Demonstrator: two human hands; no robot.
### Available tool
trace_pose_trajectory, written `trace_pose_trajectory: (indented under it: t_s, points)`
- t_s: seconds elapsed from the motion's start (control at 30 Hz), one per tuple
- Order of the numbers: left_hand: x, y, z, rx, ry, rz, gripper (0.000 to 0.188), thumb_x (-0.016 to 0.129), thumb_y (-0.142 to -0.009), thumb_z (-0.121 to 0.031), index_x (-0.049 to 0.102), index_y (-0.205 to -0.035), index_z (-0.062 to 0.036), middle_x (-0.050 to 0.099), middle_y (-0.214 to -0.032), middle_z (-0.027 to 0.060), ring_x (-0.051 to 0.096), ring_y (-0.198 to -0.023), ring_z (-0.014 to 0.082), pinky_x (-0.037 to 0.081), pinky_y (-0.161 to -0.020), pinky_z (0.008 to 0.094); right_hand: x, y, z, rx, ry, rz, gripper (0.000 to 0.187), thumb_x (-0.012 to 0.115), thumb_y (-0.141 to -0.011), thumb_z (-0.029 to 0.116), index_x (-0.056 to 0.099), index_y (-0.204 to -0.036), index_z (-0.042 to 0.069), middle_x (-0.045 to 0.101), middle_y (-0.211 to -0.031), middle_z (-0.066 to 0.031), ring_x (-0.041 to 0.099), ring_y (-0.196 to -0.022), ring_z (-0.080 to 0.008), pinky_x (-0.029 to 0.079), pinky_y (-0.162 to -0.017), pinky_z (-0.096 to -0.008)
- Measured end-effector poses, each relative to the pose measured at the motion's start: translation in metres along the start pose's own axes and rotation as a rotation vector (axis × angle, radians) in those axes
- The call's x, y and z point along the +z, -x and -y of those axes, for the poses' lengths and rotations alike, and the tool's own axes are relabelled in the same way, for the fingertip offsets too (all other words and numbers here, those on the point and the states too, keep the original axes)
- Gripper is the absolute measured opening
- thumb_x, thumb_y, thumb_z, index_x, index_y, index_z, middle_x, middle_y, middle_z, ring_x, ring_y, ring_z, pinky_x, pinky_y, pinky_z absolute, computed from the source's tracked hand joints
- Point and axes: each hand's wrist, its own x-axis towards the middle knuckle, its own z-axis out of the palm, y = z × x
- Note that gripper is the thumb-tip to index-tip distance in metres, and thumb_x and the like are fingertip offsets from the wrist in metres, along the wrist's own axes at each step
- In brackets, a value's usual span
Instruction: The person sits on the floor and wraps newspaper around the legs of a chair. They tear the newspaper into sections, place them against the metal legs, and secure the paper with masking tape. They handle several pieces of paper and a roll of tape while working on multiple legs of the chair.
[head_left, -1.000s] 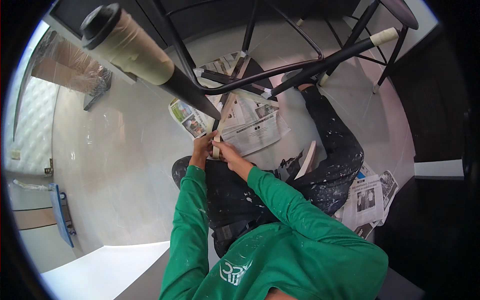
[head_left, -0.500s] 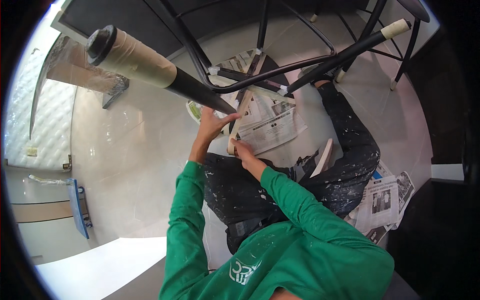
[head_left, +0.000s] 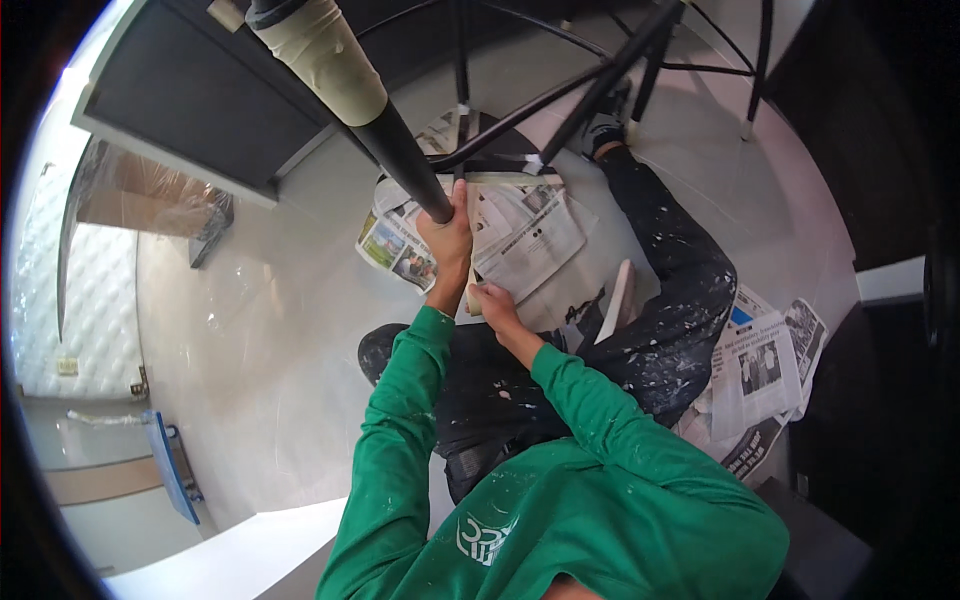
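Sitting on the floor (head_left: 270, 400), we're leaning in over an upturned black stool (head_left: 590, 107), and both hands are down at its near side! On the left, our left hand (head_left: 447, 243) is right up against the bottom of the near leg (head_left: 402, 150), thumb pointing to the far side; the fingers are mostly hidden, so we cannot tell whether that grip is closed around anything. Just beside it, to the right and nearer, our right hand (head_left: 497, 305) has its grip curled tight, pinching a pale tape roll (head_left: 472, 298) just past the left wrist.

And look at that leg, slanting up to the far left, with a cream wrapping (head_left: 325, 60) around its raised end! Newspaper (head_left: 530, 240) lies on the floor under the stool, to the right of our hands. Our dark trousers (head_left: 500, 390) are flecked with white, and so are the green sleeves (head_left: 395, 400). More newspapers (head_left: 757, 370) are spread by our right knee; over on the left, a blue board (head_left: 172, 468) leans, and beyond it stands something brown in clear plastic (head_left: 150, 205).
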Motion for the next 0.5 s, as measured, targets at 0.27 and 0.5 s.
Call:
trace_pose_trajectory:
  t_s: [0.27, 0.5]
  points:
    - [0.039, 0.006, -0.011, 0.013, -0.037, 0.069, 0.031, 0.08, -0.09, -0.018, 0.061, -0.071, -0.0033, 0.058, -0.066, -0.0023, 0.05, -0.061, 0.0073, 0.043, -0.057, 0.0267, -0.027, 0.01, 0.012, -0.038, -0.109, -0.157, 0.034, 0.07, -0.095, 0.028, 0.065, -0.107, -0.003, 0.073, -0.082, -0.0125, 0.071, -0.07, -0.0184, 0.053, -0.068, -0.0291]
    - [0.067, -0.001, -0.033, -0.019, -0.032, 0.074, 0.029, 0.077, -0.09, -0.015, 0.057, -0.073, -0.0021, 0.054, -0.064, -0.002, 0.047, -0.06, 0.008, 0.04, -0.056, 0.0295, -0.034, 0.003, 0.001, -0.005, -0.207, -0.084, 0.045, 0.071, -0.093, 0.03, 0.06, -0.12, -0.004, 0.07, -0.085, -0.0124, 0.07, -0.067, -0.0207, 0.054, -0.067, -0.0305]
